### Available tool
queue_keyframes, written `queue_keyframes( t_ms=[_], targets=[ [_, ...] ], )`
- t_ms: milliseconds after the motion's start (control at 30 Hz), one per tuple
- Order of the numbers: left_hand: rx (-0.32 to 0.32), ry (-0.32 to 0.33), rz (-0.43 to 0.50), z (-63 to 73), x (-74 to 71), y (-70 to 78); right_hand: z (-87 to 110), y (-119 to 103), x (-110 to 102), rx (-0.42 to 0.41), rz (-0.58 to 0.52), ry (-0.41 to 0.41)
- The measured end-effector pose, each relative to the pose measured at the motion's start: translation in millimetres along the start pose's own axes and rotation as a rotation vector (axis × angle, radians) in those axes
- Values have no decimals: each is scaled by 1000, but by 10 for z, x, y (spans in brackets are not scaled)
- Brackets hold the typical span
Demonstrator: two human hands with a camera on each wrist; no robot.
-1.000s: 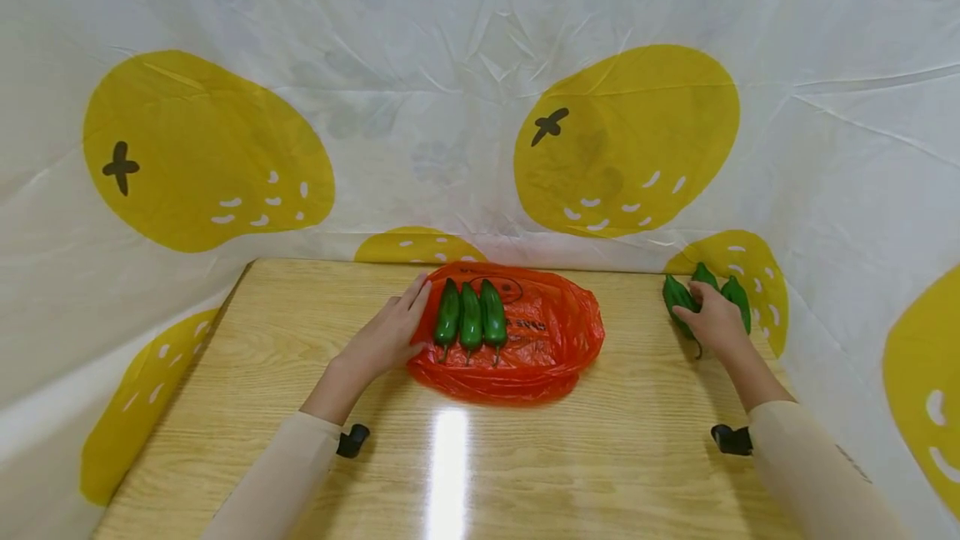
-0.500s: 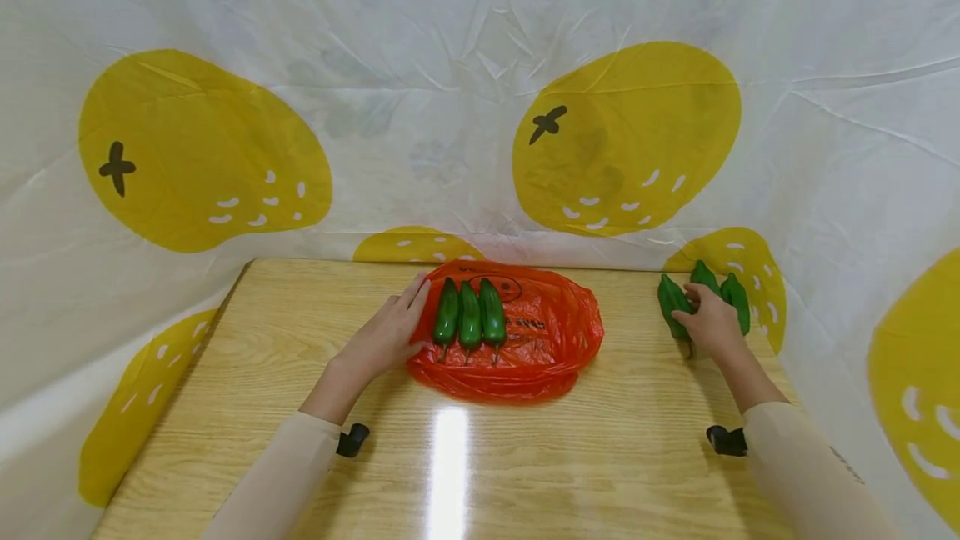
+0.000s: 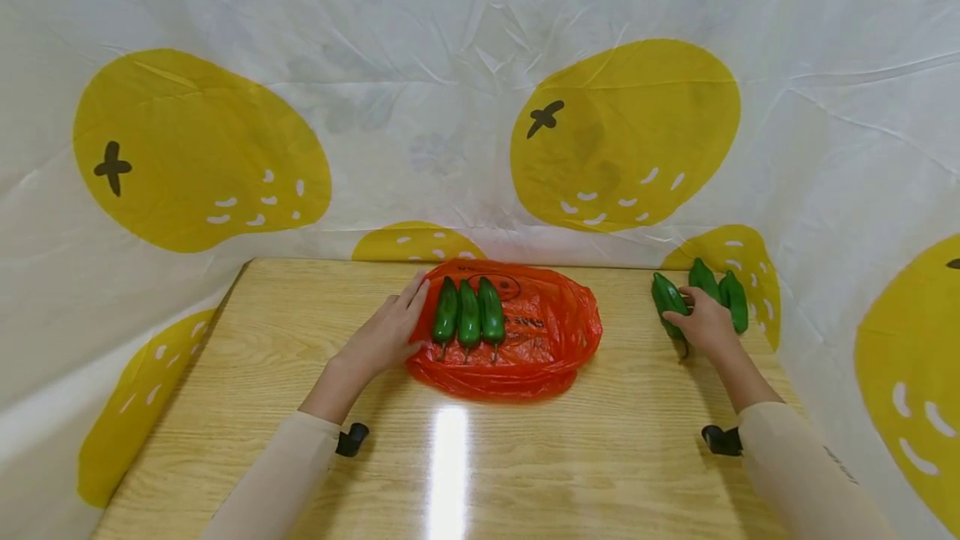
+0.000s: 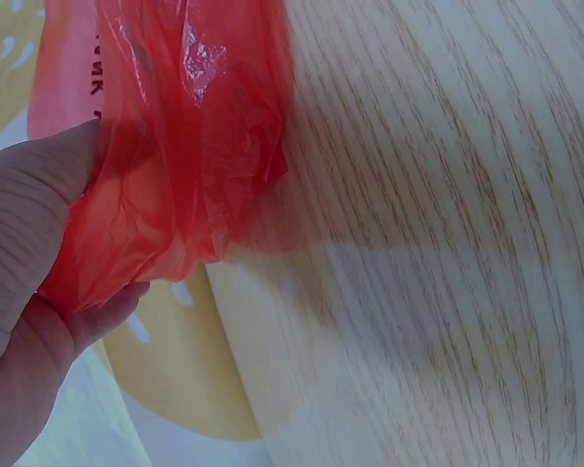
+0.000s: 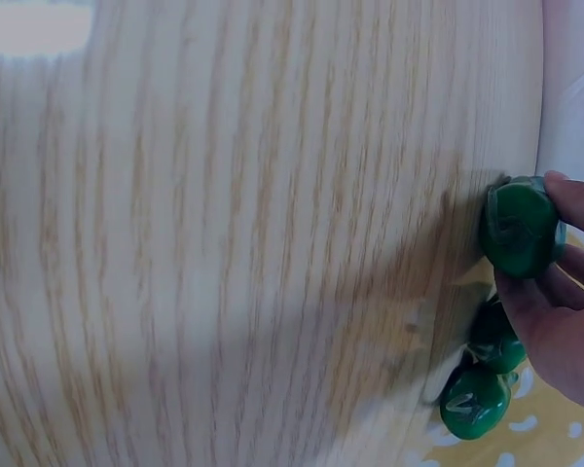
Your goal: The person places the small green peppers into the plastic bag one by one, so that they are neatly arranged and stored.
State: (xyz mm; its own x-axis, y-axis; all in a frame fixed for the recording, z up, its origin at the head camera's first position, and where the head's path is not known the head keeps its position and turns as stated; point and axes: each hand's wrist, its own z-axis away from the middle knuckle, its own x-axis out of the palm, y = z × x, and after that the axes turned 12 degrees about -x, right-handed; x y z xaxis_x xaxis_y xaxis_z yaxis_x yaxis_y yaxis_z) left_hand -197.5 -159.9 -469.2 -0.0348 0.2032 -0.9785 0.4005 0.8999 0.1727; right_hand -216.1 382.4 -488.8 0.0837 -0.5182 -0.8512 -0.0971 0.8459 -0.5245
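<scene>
At the table's right side my right hand (image 3: 708,322) pinches a green pepper (image 3: 667,300) between thumb and fingers, its stem end toward me. In the right wrist view that pepper (image 5: 519,229) shows end-on between the thumb and fingertips. Two more green peppers (image 3: 735,302) lie just right of it, close together. My left hand (image 3: 384,332) grips the left edge of a red plastic bag (image 3: 551,340). The left wrist view has the thumb and fingers round the bag's thin film (image 4: 165,195). Three glossy green peppers (image 3: 468,315) lie side by side on the bag's left half.
The light wooden table (image 3: 585,473) ends at a white cloth (image 3: 442,140) with yellow fruit prints, which hangs behind and along both sides. A bright light reflection lies on the tabletop in front of the bag.
My right hand has shifted slightly left with the pepper, widening the gap to the two others. The left hand and the bag have stayed in place.
</scene>
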Motion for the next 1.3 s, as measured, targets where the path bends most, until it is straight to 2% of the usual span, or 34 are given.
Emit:
queue_keyframes(
  t_ms=[133,433,800,1000,1300],
  targets=[
    [7,23,12,-6,18,-8,-16,-13,16,17,-24,-14],
    [-3,10,21,-8,2,11,-8,-30,32,71,-41,-19],
    [-8,7,15,-2,22,-8,6,7,35,67,-39,-27],
    [-6,4,18,2,20,-9,32,20,38,73,-77,-1],
    [-31,-28,25,-2,-5,12,77,41,12,104,-117,-20]
  ],
)
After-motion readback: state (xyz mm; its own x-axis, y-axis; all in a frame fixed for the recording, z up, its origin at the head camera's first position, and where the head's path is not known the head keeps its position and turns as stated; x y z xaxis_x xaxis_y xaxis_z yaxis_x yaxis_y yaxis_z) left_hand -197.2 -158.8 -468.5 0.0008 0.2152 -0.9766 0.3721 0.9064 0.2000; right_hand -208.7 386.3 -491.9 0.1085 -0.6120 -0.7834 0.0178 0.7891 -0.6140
